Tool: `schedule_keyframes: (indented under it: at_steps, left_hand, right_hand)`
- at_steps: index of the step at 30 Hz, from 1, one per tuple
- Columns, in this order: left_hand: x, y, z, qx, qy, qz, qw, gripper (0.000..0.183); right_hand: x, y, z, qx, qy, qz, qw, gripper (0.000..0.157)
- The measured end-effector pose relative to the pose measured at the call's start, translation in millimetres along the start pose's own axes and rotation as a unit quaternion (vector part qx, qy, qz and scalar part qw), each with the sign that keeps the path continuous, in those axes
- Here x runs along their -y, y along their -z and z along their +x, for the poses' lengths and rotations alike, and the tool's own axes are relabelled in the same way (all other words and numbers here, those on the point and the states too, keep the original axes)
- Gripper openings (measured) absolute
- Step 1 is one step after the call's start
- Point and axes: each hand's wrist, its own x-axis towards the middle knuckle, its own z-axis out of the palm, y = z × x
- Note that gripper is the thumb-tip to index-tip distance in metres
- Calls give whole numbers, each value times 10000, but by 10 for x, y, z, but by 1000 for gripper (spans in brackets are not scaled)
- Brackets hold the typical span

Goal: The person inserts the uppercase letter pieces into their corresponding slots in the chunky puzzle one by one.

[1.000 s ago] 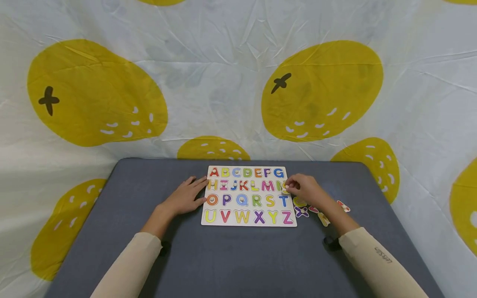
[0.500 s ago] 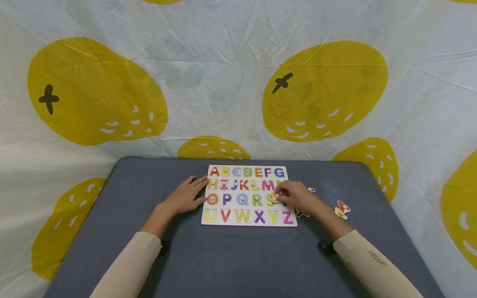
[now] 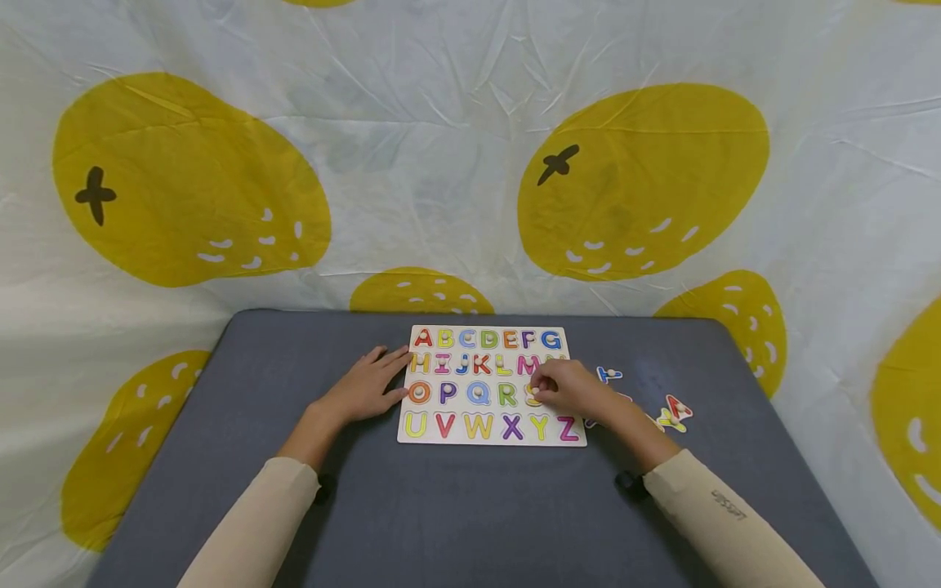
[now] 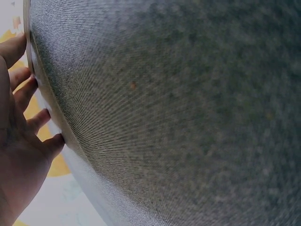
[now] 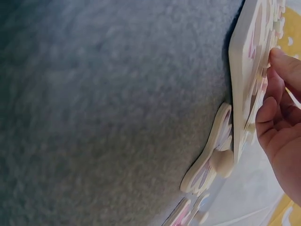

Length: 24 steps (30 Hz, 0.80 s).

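Note:
A wooden alphabet puzzle board (image 3: 456, 437) lies on the dark grey table, its letters in four rows. My right hand (image 3: 577, 389) is over the board's right side, thumb and fingertips pinching the knob of a yellow letter S piece (image 3: 531, 401) at the S place. The hand hides part of that piece and the T and N places. In the right wrist view the thumb and finger (image 5: 277, 59) meet close over the board's face. My left hand (image 3: 365, 387) lies flat at the board's left edge, fingers spread and touching its rim; the left wrist view shows these fingers (image 4: 30, 96) along the edge.
Loose letter pieces lie right of the board: a blue T (image 3: 608, 374), a red A (image 3: 677, 407) and a yellow Y (image 3: 671, 420). A purple knobbed piece (image 5: 207, 172) leans by the board's corner, partly under the right forearm. A patterned curtain (image 3: 426, 204) hangs behind the table.
My right hand has moved left and slightly down from the N place to the S place with the yellow S piece, uncovering the blue T piece. The left hand has stayed still.

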Motion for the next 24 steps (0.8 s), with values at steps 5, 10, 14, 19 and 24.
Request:
schedule_keyframes:
  at_steps: [5, 10, 14, 19, 24]
  left_hand:
    - [2, 2, -6, -32, -24, 4, 10000, 71]
    - [13, -2, -5, -61, -23, 23, 10000, 71]
    - [19, -4, -3, -67, -10, 41, 10000, 71]
    - [24, -14, 4, -78, -40, 51, 9999, 71]
    - [33, -42, 16, -95, -54, 78, 9999, 71]
  right_hand:
    - [23, -21, 11, 45, -10, 31, 10000, 7]
    - [37, -21, 10, 112, -91, 99, 9998, 6]
    - [29, -17, 6, 90, -62, 152, 9998, 8]
    - [-30, 25, -56, 0, -40, 291, 9996, 12]
    - [-129, 113, -169, -109, -169, 248, 9995, 12]
